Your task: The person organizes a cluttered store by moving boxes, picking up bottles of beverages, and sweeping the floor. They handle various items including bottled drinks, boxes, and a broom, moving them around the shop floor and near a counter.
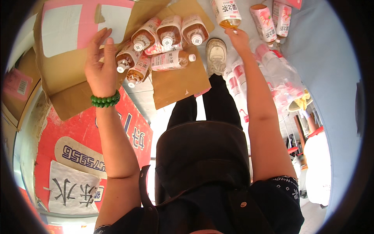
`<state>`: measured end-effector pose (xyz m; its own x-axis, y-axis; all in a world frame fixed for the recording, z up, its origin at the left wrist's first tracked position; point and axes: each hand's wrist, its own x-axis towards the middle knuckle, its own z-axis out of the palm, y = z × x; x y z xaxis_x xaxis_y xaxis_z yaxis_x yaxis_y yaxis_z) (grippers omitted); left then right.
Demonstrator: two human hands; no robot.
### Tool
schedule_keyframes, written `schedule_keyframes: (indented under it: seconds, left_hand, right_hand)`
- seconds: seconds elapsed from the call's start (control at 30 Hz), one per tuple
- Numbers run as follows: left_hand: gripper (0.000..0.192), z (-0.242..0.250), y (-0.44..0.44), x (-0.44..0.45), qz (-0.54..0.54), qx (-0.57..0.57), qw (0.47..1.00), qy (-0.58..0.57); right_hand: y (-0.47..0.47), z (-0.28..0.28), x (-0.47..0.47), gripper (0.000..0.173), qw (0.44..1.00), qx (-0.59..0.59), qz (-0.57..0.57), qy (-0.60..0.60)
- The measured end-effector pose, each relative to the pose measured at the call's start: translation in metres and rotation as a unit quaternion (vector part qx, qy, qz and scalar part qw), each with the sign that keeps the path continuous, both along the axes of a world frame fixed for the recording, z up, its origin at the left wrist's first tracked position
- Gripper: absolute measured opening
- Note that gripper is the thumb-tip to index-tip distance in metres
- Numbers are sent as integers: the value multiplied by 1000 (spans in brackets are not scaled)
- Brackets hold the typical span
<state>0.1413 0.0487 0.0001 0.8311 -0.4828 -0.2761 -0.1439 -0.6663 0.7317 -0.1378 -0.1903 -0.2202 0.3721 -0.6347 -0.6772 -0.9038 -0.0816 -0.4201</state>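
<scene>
My left hand [100, 64], with green bead bracelets at the wrist, is raised in front of an upright cardboard box flap [62, 32]; its fingers are apart and nothing shows in them. My right hand [238, 39] grips a labelled plastic tea bottle [227, 13] near its lower-pictured end, above the floor. Between my hands, several bottles of amber tea with white caps [169, 30] lie piled at the cardboard box. One bottle [169, 60] lies sideways on an open brown flap [181, 82].
Two more bottles [264, 23] stand at the upper right. Plastic-wrapped bottles [277, 70] are beside my right forearm. My shoe [216, 54] is near the box flap. A red sign board [73, 131] is at left, a pale blue surface [330, 73] at right. Another person's arm [312, 122] shows farther off.
</scene>
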Motion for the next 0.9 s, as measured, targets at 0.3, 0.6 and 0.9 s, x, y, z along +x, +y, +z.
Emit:
schedule_keyframes:
  seconds: [0.3, 0.6, 0.9]
  left_hand:
    - [29, 10, -15, -22, 44, 1, 995, 94]
    - [29, 3, -28, -28, -5, 75, 995, 59]
    - [25, 18, -64, -64, -44, 37, 998, 33]
  right_hand:
    - [-38, 128, 105, 59, 945, 16, 317, 76]
    - [33, 111, 210, 49, 861, 2, 493, 128]
    - [-91, 26, 54, 59, 958, -151, 215, 113]
